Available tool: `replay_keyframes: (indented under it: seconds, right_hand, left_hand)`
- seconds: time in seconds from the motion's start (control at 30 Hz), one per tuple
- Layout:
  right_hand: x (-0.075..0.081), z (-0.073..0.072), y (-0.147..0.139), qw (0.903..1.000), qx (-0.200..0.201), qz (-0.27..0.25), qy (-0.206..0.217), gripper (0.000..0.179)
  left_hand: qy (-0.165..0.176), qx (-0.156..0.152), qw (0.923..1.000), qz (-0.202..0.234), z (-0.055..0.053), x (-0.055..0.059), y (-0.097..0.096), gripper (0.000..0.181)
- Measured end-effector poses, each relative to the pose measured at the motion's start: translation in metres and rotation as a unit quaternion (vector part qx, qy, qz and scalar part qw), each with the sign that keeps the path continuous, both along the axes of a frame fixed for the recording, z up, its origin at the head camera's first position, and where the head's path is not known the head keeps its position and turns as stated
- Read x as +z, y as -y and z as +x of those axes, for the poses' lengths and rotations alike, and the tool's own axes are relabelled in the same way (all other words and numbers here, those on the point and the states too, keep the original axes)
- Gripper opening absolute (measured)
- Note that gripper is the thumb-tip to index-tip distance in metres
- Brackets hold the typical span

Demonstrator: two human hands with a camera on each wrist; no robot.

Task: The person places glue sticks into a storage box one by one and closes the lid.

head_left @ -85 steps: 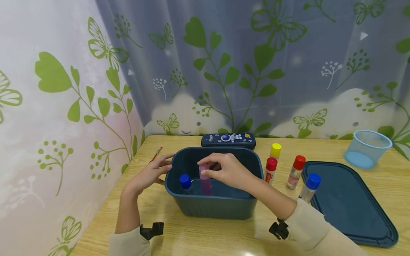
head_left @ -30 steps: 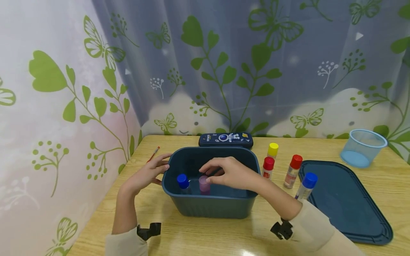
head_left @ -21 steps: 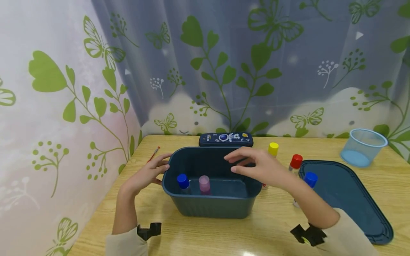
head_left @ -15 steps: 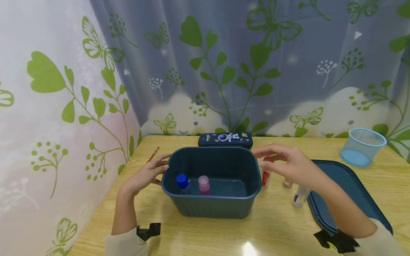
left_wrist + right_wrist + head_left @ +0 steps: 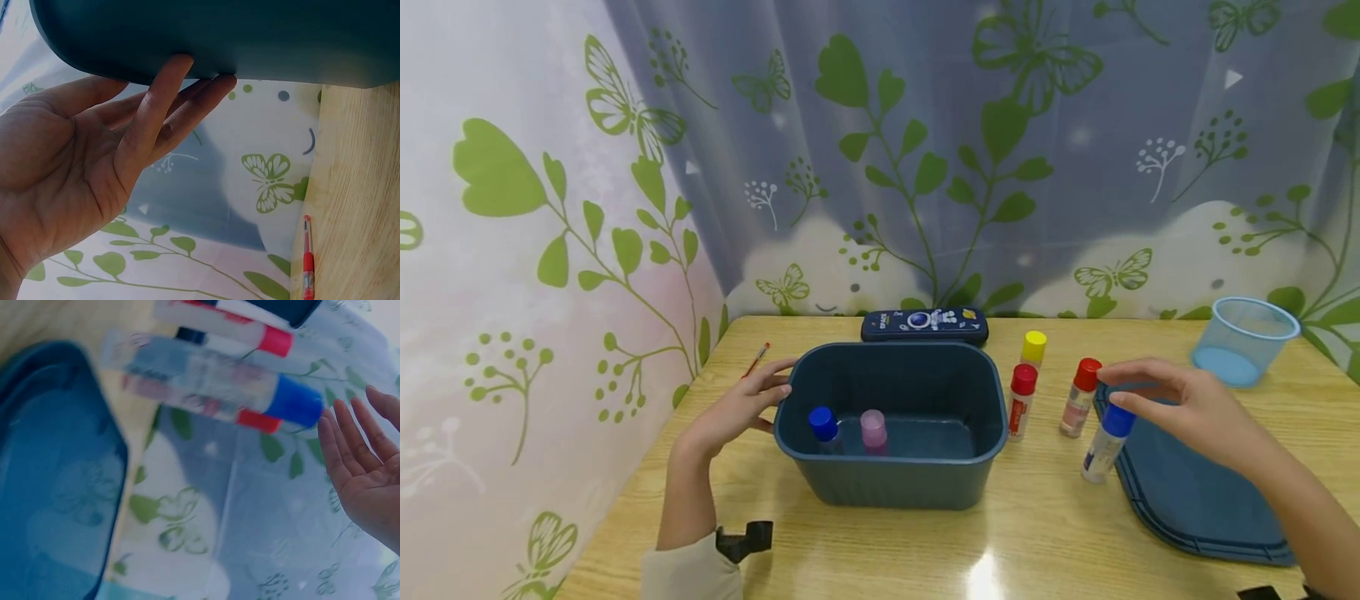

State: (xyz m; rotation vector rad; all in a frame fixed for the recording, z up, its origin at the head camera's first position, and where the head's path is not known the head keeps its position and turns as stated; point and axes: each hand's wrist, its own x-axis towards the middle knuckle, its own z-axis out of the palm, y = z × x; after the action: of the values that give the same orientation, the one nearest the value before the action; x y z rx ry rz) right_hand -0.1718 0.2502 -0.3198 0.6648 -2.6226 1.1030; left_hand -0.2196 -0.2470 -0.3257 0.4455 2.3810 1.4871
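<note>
My left hand (image 5: 733, 412) rests its nearly straight fingers against the outer left side of a dark blue plastic bin (image 5: 902, 483). In the left wrist view the fingertips touch the bin wall (image 5: 281, 37). My right hand (image 5: 1202, 412) is beside the blue cap of a clear glue stick (image 5: 1105, 450), thumb and fingers apart around the cap. In the right wrist view its fingers are extended near the cap (image 5: 297, 401); whether they touch cannot be told. Inside the bin stand a blue-capped tube (image 5: 825, 427) and a pink tube (image 5: 874, 430).
Upright right of the bin are two red-capped glue sticks (image 5: 1019, 404) (image 5: 1078, 400) and a yellow-capped one (image 5: 1033, 347). A dark blue lid (image 5: 1210, 508) lies at the right, a clear blue cup (image 5: 1243, 342) behind it. A pencil case (image 5: 925, 325) and red pen (image 5: 756, 358) lie behind.
My right hand let go of the pink tube, which stays in the bin, and moved right, out past the red-capped glue stick to the blue-capped one. My left hand stayed on the bin.
</note>
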Motion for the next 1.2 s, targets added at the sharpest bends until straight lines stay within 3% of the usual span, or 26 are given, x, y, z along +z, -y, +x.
replay_keyframes:
  seconds: [0.27, 0.57, 0.93, 1.2]
  right_hand:
    - [-0.024, 0.003, -0.014, 0.9984, -0.011, -0.005, 0.056, 0.033]
    - [-0.033, 0.001, -0.014, 0.997, -0.027, -0.002, 0.073, 0.035]
    - [-0.028, 0.003, -0.012, 0.996, -0.054, 0.007, 0.07, 0.036]
    - [-0.005, 0.007, -0.006, 0.9981, -0.036, -0.023, 0.043, 0.035]
  left_hand:
    - [0.002, 0.006, 1.0, -0.001, -0.001, 0.0, -0.001, 0.054]
    - [-0.001, -0.004, 0.9999, 0.009, 0.0, 0.003, -0.001, 0.054]
    - [0.004, 0.0, 1.0, 0.002, 0.001, 0.002, 0.0, 0.055]
    - [0.002, -0.001, 1.0, 0.003, 0.001, 0.002, 0.0, 0.054]
